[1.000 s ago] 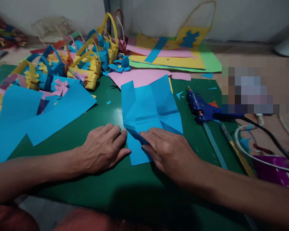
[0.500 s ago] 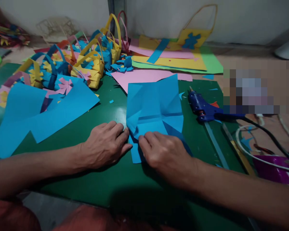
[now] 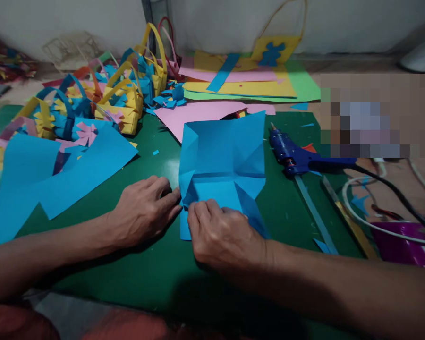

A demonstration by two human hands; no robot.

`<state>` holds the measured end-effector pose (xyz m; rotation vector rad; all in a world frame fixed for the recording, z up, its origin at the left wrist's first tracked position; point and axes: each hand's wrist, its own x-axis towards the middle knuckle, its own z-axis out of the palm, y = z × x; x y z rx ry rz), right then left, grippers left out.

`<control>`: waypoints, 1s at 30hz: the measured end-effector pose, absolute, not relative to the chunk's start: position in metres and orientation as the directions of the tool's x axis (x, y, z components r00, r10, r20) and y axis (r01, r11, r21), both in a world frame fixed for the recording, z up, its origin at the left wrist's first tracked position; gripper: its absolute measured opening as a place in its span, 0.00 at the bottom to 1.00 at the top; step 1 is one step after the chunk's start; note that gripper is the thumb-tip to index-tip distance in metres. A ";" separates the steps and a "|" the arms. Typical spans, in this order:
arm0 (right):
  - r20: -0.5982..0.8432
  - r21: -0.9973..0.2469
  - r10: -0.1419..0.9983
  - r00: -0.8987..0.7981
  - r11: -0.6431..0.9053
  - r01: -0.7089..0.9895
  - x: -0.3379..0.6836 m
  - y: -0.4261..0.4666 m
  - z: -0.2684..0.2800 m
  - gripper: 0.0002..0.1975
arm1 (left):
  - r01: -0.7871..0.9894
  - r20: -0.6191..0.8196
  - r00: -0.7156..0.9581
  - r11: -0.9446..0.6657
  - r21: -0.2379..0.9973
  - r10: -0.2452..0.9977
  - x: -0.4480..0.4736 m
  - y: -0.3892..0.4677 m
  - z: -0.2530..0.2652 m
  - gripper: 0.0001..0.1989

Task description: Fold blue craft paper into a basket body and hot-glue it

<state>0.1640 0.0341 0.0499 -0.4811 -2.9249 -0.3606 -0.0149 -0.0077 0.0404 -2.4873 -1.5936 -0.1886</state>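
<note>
A creased sheet of blue paper (image 3: 217,151) lies in front of me on the green table top, its corners and sides standing up along the folds. My left hand (image 3: 147,208) pinches the sheet's left edge between thumb and fingers. Across the near part of the sheet rests my right hand (image 3: 225,231), fingers curled and pressed onto the paper close to my left fingertips. The near left corner of the paper sticks out below my right hand. What lies beneath the right fingers is hidden.
Right of the sheet lie a blue glue gun (image 3: 293,151) with its cord, a cutter knife (image 3: 347,217) and a purple container (image 3: 403,241). Blue paper pieces (image 3: 31,174) are at left, with several small paper baskets (image 3: 120,113) behind. Stacked coloured sheets (image 3: 241,87) stand further back.
My right hand has shifted left along the near part of the sheet, nearer my left fingers. The left hand stays at the left edge. The whole view has moved slightly.
</note>
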 end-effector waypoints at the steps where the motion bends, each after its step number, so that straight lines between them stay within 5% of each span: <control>1: 0.151 0.199 0.308 -0.939 0.922 0.334 0.164 0.036 0.053 0.10 | 0.906 0.212 0.422 -0.414 -0.086 0.881 -0.014 -0.008 0.040 0.13; 8: -0.140 0.082 0.411 -0.901 0.912 0.403 0.158 0.059 0.072 0.05 | 0.885 0.243 0.465 -0.458 -0.085 0.852 -0.010 -0.010 0.039 0.12; 14: -0.104 0.114 0.432 -0.896 0.900 0.421 0.157 0.066 0.066 0.10 | 0.844 0.248 0.522 -0.536 -0.010 0.816 -0.008 -0.020 0.039 0.17; 25: -0.037 0.119 0.450 -0.892 0.888 0.443 0.161 0.061 0.063 0.10 | 0.831 0.249 0.553 -0.549 -0.091 0.795 -0.002 -0.028 0.034 0.19; 30: 0.086 0.205 0.297 -0.951 0.929 0.309 0.163 0.057 0.058 0.09 | 0.821 0.278 0.568 -0.555 -0.133 0.774 0.000 -0.032 0.039 0.16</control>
